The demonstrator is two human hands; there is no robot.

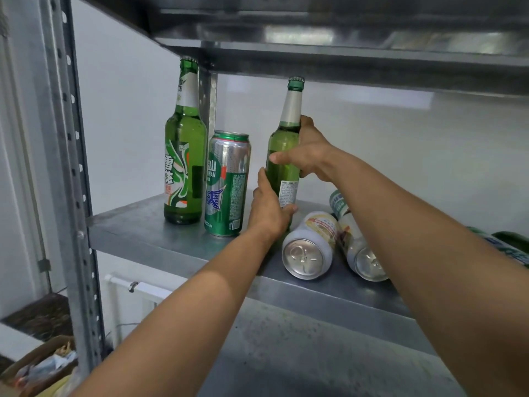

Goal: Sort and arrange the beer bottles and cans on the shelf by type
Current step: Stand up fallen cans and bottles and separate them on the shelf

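left hand (269,209) gripping upright green bottle (282,138) low down, right hand (310,151) gripping its shoulder

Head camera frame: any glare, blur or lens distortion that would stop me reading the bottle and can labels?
Head view: light soft and even; labels on the standing bottle and green can are sharp; bright sheen on the lid of the lying can; smeared reflections under the upper shelf; wide-angle bend tilts the shelf upright; things at the far right edge are soft.
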